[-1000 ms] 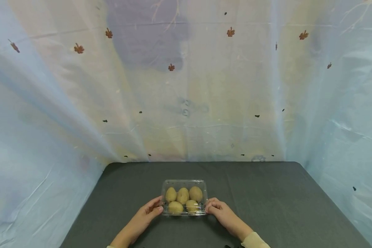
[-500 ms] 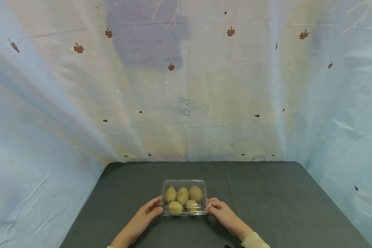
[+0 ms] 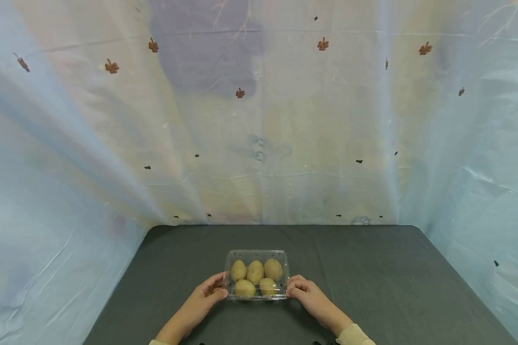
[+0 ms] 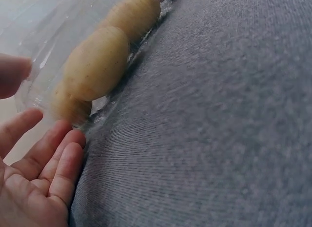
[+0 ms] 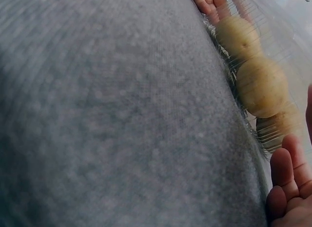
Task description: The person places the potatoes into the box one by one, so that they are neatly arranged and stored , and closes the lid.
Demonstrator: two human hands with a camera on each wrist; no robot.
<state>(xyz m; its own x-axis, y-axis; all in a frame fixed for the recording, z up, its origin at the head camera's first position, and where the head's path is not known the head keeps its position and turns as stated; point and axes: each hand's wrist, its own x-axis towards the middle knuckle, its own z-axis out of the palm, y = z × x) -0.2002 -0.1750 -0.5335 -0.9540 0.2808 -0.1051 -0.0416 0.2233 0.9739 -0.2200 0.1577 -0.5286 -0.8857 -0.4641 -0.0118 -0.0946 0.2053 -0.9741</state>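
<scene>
A clear plastic clamshell box (image 3: 256,253) sits on the dark cloth near the table's front, between my hands. Several yellow-brown potatoes (image 3: 255,272) show through its lid. My left hand (image 3: 198,303) touches the box's left end. In the left wrist view, the fairly straight fingers (image 4: 66,168) meet the box's lower edge while the thumb (image 4: 12,74) stands apart from them. At the right end, my right hand (image 3: 312,299) touches the box with softly bent fingers. Those fingers (image 5: 282,166) lie against the box end in the right wrist view, the thumb mostly cut off.
A dark grey cloth (image 3: 362,268) covers the table. Behind it and at both sides hangs a pale translucent curtain (image 3: 319,120) with leaf prints. The table's back edge lies close to the curtain.
</scene>
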